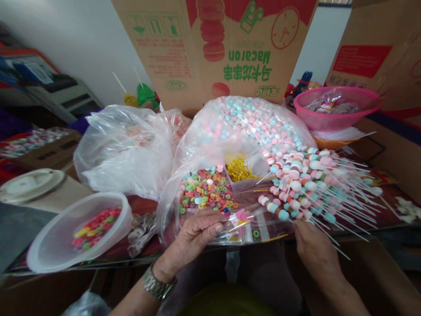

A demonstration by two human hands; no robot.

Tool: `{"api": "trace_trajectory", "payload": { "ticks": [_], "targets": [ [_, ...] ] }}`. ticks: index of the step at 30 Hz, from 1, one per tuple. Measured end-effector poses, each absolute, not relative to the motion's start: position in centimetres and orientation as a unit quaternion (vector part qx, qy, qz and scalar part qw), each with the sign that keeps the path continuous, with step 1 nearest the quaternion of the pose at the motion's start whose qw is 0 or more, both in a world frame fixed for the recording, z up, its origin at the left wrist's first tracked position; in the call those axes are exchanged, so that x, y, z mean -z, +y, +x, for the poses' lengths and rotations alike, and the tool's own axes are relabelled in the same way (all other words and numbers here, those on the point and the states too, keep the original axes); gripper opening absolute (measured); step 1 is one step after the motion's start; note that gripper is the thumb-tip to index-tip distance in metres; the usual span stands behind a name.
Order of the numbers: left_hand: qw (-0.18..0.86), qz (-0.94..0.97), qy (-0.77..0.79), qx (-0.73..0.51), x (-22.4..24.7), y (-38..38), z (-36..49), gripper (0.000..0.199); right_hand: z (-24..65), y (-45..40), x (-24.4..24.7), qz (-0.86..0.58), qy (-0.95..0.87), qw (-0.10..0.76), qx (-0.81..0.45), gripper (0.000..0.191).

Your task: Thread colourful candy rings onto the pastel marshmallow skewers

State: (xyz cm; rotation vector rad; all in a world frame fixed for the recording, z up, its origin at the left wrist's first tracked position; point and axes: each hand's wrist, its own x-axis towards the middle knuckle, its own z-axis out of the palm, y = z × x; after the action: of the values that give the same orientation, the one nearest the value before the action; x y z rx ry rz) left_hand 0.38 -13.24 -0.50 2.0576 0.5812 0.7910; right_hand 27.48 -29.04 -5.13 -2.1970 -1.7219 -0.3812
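My left hand (198, 231), with a watch on the wrist, is at the table's front edge, thumb and fingers pressed together on the edge of small clear plastic bags (241, 219) with pink and yellow print. My right hand (315, 246) is closed at the near side of a pile of candy skewers (305, 175). Its fingertips pinch the stick end of one candy skewer (272, 207), whose pastel pieces point left. Between the hands lies a green candy ring (255, 233). Behind my left hand, loose candy rings (207, 188) spill from a large clear bag (187, 153).
A small box of gold twist ties (241, 170) stands mid-table. Left are a white plastic bowl (115, 206) of candy rings, a lidded container (36, 186) and another clear bag (121, 153). A Macaron carton (213, 52) and pink basket (335, 107) stand behind.
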Motion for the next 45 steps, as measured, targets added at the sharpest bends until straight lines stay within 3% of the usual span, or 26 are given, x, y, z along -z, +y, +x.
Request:
{"api": "trace_trajectory", "payload": {
  "ticks": [3, 5, 16, 22, 29, 33, 45],
  "targets": [
    [0.386, 0.847, 0.207, -0.302, 0.4, -12.7, 0.1, 0.020, 27.0, -30.6, 3.4, -0.704, -0.624, 0.306, 0.144, 0.020],
    [0.368, 0.859, 0.182, -0.307, 0.1, -12.5, 0.1, 0.022, 26.8, -31.5, 2.0, -0.676, -0.642, 0.332, 0.144, 0.019],
    [0.315, 0.895, 0.177, -0.260, -1.2, -12.1, 0.3, 0.018, 27.8, -33.4, 2.1, -0.602, -0.746, 0.244, 0.146, 0.022],
    [0.283, 0.930, 0.152, -0.181, -1.8, -11.7, 0.6, 0.018, 28.2, -33.3, 1.6, -0.614, -0.733, 0.278, 0.097, 0.020],
    [0.357, 0.890, 0.124, -0.255, -1.4, -11.9, 0.8, 0.021, 27.3, -32.9, 0.9, -0.644, -0.671, 0.341, 0.136, 0.019],
    [0.376, 0.871, 0.124, -0.291, -1.2, -12.2, 1.0, 0.020, 26.9, -32.6, 1.0, -0.625, -0.694, 0.333, 0.126, 0.019],
    [0.363, 0.898, 0.127, -0.215, -1.8, -11.6, 1.1, 0.022, 28.4, -33.8, 1.5, -0.606, -0.739, 0.293, 0.023, 0.021]
  ]
}}
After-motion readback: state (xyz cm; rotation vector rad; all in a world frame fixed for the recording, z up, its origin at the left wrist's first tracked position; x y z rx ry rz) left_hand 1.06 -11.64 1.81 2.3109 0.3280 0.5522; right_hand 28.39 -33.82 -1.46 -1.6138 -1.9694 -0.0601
